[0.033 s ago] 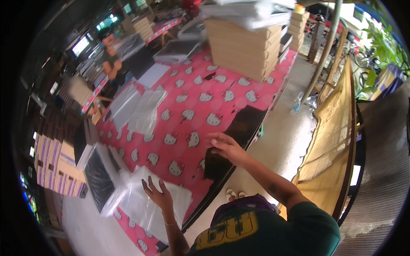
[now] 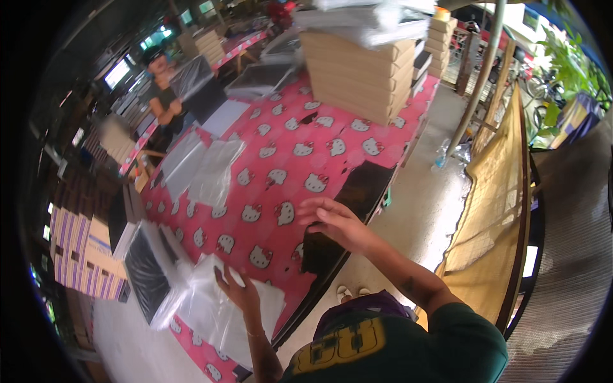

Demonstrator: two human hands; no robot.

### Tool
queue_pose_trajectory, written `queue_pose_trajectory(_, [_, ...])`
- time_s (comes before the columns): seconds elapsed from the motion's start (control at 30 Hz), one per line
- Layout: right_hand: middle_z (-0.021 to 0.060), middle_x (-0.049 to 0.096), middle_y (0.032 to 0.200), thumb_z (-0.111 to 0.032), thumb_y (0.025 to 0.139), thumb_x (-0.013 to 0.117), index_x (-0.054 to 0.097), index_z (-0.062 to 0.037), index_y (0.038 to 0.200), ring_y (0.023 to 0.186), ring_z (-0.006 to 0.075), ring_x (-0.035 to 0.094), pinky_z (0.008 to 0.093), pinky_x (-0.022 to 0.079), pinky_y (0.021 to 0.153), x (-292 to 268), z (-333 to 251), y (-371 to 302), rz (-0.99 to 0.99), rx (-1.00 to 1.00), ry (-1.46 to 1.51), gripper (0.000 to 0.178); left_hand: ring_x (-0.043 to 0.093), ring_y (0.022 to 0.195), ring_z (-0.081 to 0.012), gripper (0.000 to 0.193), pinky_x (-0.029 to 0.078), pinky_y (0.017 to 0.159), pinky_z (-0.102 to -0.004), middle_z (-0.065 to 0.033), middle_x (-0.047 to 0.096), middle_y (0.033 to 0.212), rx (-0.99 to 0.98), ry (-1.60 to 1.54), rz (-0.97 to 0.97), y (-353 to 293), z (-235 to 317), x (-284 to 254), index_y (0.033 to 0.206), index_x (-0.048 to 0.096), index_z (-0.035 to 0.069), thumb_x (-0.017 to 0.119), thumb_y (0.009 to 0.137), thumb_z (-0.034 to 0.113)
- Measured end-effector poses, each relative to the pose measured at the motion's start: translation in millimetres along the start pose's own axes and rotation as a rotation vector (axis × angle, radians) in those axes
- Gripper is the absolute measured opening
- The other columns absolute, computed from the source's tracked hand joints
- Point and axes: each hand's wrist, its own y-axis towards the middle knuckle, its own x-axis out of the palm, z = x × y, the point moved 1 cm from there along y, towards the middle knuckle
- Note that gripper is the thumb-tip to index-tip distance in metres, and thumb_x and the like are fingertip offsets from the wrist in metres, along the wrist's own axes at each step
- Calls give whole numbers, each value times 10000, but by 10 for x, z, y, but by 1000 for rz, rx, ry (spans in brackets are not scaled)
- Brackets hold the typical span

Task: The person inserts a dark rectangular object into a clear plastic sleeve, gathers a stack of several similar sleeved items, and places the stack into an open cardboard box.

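On clear bags (image 2: 223,313), left hand (image 2: 237,290) rests, grip spread open.

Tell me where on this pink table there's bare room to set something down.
The widest bare patch of the pink table lies in the middle, between the clear bags, the stack of flat boxes and the right hand. Crowded: the near-left end, where the left hand rests on plastic bags beside a black tray.

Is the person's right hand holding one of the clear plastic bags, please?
No, the right hand hovers open over the pink patterned tablecloth with nothing in it, while the left hand rests on the clear plastic bags.
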Motion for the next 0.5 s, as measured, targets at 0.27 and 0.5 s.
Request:
queue_pose_trajectory(0.27, [287,407,1281,-578,861,570,516,154,1192,1193,393,442,486,399,974,672,-1321,-422,-999,-833,419,806,384,1250,-425,444,334,1031,-501,-256,431,1318,362,-294,-360,232,1690,1310,1269,499,1,608,897,218])
queue_pose_trajectory(0.5, [328,477,1179,-570,862,578,632,117,1082,997,445,564,501,497,791,-533,-2201,-249,-833,-1137,173,724,386,1252,-430,451,357,1015,-489,-299,418,1302,392,-492,-406,377,2829,2465,1261,501,-21,624,872,169])
